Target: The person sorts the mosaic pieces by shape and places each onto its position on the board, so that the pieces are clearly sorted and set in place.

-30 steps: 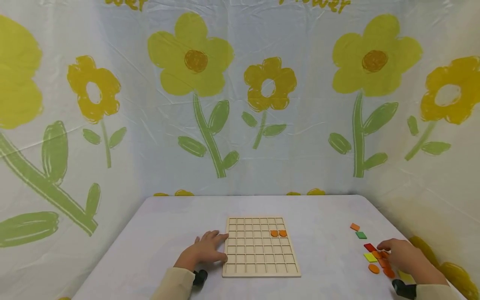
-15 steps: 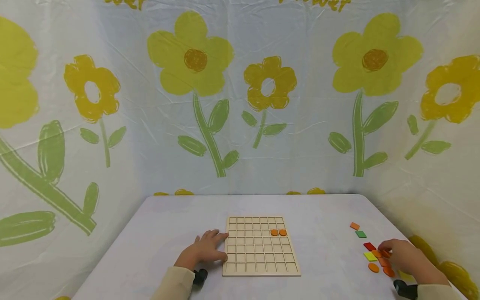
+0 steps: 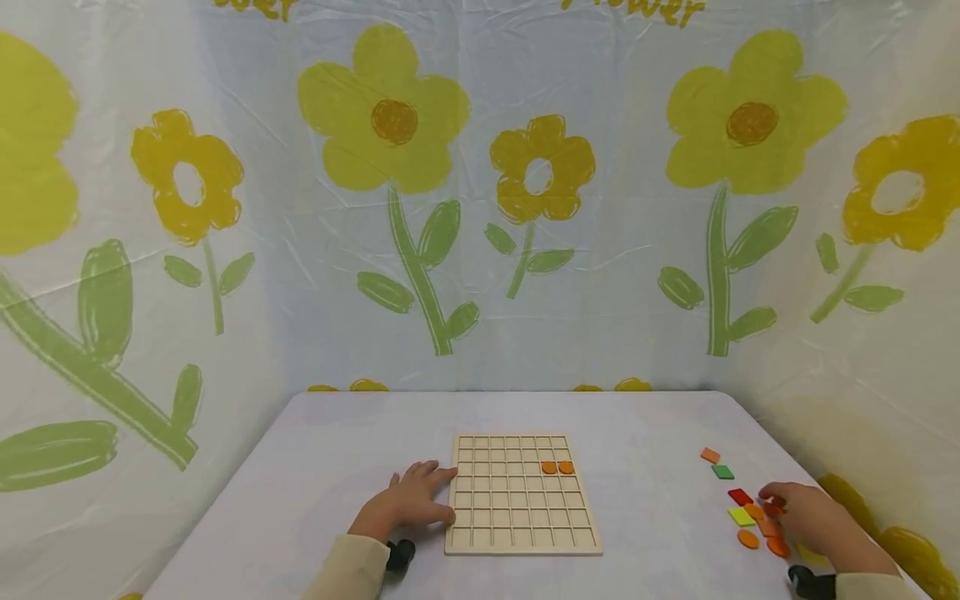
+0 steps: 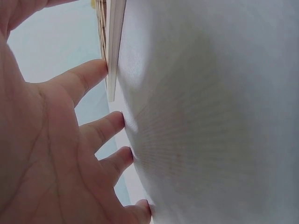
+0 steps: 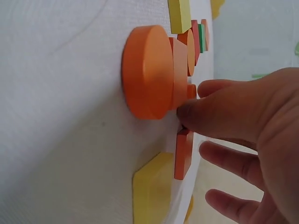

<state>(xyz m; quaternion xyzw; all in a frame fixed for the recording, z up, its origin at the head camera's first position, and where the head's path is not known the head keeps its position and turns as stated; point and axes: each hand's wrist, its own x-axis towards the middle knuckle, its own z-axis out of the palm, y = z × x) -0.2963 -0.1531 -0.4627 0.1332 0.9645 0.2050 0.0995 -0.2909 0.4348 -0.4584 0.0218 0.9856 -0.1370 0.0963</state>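
The left hand (image 3: 408,498), fingers spread and gripping nothing, touches the pale wooden grid board (image 3: 499,500) mid-table, seemingly to steady it, while the right hand's (image 3: 810,518) bent fingers, grip indiscernible, reach among flat, multicoloured round and square-cornered pieces (image 3: 747,539).

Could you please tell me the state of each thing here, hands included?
Grid board: flat, mostly unfilled
Two orange discs: on the grid board, side by side
Loose pieces: scattered, some touching
Left hand: spread, touching the grid board's edge
Right hand: at the loose pieces, grip unclear
Flowered cloth: hanging, creased
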